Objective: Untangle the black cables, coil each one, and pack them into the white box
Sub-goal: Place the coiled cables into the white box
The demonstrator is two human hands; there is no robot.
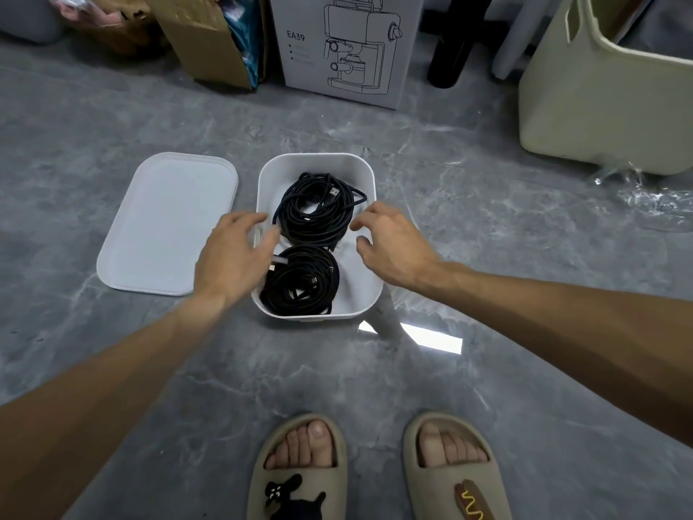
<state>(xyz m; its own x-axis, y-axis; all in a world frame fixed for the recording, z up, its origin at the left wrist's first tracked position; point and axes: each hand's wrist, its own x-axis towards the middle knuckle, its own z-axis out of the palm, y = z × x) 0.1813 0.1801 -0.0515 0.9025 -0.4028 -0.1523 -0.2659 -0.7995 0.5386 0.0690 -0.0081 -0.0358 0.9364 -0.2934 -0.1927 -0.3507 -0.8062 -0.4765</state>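
Note:
The white box (362,170) stands open on the grey floor. Two coiled black cables lie inside it: one coil (317,210) in the far half, the other coil (300,281) in the near half. My left hand (234,258) hovers over the box's left rim with fingers loosely spread, holding nothing. My right hand (393,243) hovers over the right rim, fingers relaxed and slightly bent, also holding nothing. Whether either hand touches the rim, I cannot tell.
The box's white lid (165,223) lies flat on the floor to the left. Cardboard boxes (210,35), a white appliance carton (345,46) and a cream bin (607,106) line the back. Clear plastic wrap (652,197) lies at right. My slippered feet (375,471) are near.

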